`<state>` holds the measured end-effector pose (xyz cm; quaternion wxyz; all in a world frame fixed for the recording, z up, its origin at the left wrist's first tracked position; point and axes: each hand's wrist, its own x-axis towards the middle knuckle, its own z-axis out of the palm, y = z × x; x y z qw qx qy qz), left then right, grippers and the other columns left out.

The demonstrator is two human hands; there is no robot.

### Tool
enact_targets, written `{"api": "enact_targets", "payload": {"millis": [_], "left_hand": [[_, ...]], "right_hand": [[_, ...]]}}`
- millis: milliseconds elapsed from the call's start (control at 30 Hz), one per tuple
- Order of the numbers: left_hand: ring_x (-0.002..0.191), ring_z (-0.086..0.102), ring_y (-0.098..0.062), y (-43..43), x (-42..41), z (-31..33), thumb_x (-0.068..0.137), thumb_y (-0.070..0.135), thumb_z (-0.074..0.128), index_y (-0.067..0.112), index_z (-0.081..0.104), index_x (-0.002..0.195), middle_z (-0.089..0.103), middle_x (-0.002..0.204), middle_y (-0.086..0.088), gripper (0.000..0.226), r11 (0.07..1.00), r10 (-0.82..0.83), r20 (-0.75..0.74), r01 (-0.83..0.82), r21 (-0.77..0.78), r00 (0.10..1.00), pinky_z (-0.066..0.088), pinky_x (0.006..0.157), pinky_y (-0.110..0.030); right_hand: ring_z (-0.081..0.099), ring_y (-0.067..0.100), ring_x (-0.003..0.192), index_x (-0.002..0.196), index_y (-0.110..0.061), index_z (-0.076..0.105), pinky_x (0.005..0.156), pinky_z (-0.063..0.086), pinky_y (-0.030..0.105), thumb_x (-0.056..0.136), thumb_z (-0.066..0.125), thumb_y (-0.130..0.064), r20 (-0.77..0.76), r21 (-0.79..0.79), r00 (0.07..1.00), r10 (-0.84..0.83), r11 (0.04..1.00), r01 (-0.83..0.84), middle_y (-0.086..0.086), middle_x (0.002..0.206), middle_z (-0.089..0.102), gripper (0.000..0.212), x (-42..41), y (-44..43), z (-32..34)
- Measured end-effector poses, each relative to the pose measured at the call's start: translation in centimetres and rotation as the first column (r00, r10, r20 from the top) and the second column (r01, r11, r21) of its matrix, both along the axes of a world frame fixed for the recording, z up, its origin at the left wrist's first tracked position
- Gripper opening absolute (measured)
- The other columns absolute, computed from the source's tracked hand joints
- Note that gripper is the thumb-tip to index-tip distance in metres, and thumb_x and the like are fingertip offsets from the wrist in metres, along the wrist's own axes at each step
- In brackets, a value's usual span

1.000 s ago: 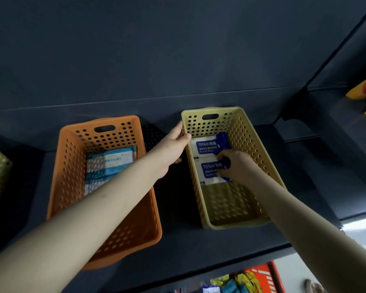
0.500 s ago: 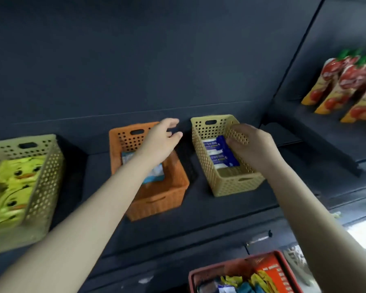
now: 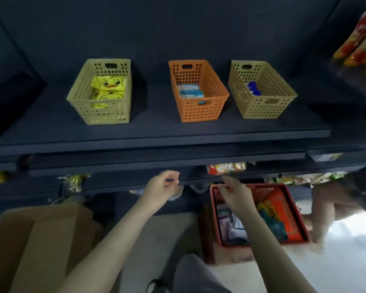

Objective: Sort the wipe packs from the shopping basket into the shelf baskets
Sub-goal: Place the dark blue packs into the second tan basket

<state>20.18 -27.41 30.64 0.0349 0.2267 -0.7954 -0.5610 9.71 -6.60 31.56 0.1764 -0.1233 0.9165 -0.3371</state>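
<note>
Three perforated baskets stand in a row on the dark shelf (image 3: 156,136). The pale yellow basket (image 3: 103,112) toward the shelf's left end holds yellow duck packs (image 3: 109,85). The orange basket (image 3: 199,108) in the middle holds white and blue wipe packs (image 3: 189,93). The tan basket (image 3: 262,106) toward the right end holds a blue pack (image 3: 253,87) against its left wall.

Below the shelf's front edge, both hands are empty. The left hand (image 3: 160,187) hangs in front of the lower shelves with its fingers (image 3: 172,176) loosely curled and narrow. The right hand (image 3: 234,194) is over the back left corner of the red shopping basket (image 3: 292,199) on the floor, fingers partly spread, holding nothing. Mixed packs (image 3: 270,220) lie inside this basket, blurred. A cardboard box (image 3: 36,240) sits at the lower left.
</note>
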Motion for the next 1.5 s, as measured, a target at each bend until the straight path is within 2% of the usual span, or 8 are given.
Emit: {"api": "enact_targets", "payload": {"millis": [133,467,667,967,1133,1300,1400,1500], "left_hand": [[0.101,0.061,-0.006,2.9,2.7,-3.3,0.096,0.013,0.056,0.013,0.064,0.114,0.065,0.107,0.006,0.02,1.0,0.011,0.081,-0.013,0.02,0.997,0.039,0.079,-0.001],[0.109,0.06,-0.014,15.3,-1.4,-9.7,0.096,0.017,0.057,0.008,0.062,0.119,0.066,0.117,-0.004,0.025,0.989,0.06,0.252,-0.092,0.118,0.966,0.039,0.088,-0.015],[0.101,0.06,-0.013,23.5,-6.0,-12.6,0.095,0.012,0.058,0.005,0.064,0.112,0.066,0.108,-0.002,0.02,0.968,0.126,0.346,-0.191,0.16,0.93,0.041,0.077,-0.003],[0.107,0.063,-0.019,27.8,-11.7,-22.0,0.095,0.021,0.058,0.014,0.061,0.115,0.067,0.12,-0.004,0.021,0.888,0.172,0.536,-0.366,0.28,0.827,0.047,0.1,-0.037],[0.102,0.062,-0.011,28.5,-15.2,-30.5,0.096,0.035,0.055,0.019,0.056,0.126,0.062,0.112,0.01,0.035,0.879,0.194,0.56,-0.396,0.265,0.805,0.043,0.086,-0.026],[0.116,0.059,-0.011,29.6,-16.0,-37.1,0.087,0.055,0.058,0.034,0.048,0.136,0.061,0.13,0.011,0.055,0.842,0.212,0.649,-0.474,0.258,0.731,0.045,0.102,-0.041],[0.121,0.054,-0.016,29.6,-16.3,-38.5,0.088,0.06,0.056,0.036,0.038,0.144,0.055,0.136,0.012,0.063,0.824,0.201,0.722,-0.513,0.24,0.662,0.041,0.102,-0.04],[0.112,0.06,-0.014,29.3,-16.6,-39.3,0.085,0.061,0.057,0.036,0.046,0.138,0.061,0.13,0.008,0.059,0.804,0.209,0.706,-0.53,0.27,0.676,0.045,0.101,-0.045]], "right_hand": [[0.061,0.033,0.11,0.123,-0.012,0.063,0.085,0.043,0.03,0.095,0.055,-0.021,0.042,0.046,0.999,-0.003,0.999,0.001,0.012,0.114,0.069,0.031,2.5,2.7,-3.0],[0.057,0.025,0.116,0.131,-0.015,0.058,0.074,0.03,0.019,0.097,0.05,-0.026,0.229,0.151,0.973,0.03,0.986,-0.066,0.008,0.127,0.063,0.037,-4.6,14.4,-8.7],[0.056,0.03,0.117,0.131,-0.013,0.057,0.083,0.04,0.027,0.098,0.049,-0.025,0.267,0.257,0.959,0.092,0.953,-0.163,0.011,0.129,0.062,0.036,-10.7,21.4,-11.4],[0.057,0.029,0.117,0.126,-0.008,0.061,0.088,0.043,0.03,0.097,0.052,-0.026,0.412,0.317,0.907,0.08,0.921,-0.226,0.013,0.129,0.062,0.035,-16.5,23.5,-21.9],[0.059,0.029,0.115,0.125,-0.004,0.06,0.09,0.044,0.034,0.096,0.056,-0.029,0.452,0.258,0.89,0.064,0.945,-0.2,0.015,0.125,0.064,0.038,-19.4,21.2,-31.3],[0.06,0.033,0.111,0.124,-0.001,0.058,0.094,0.049,0.044,0.091,0.062,-0.037,0.531,0.171,0.845,0.066,0.968,-0.183,0.016,0.123,0.064,0.049,-20.5,19.4,-38.9],[0.063,0.027,0.102,0.125,-0.012,0.059,0.081,0.05,0.035,0.086,0.066,-0.043,0.55,0.169,0.835,0.026,0.975,-0.141,0.009,0.114,0.066,0.051,-20.1,19.1,-41.4],[0.064,0.025,0.084,0.103,-0.015,0.065,0.057,0.04,0.027,0.081,0.069,-0.047,0.499,0.208,0.866,-0.032,0.975,-0.083,0.004,0.09,0.069,0.039,-19.9,18.9,-43.0]]}}
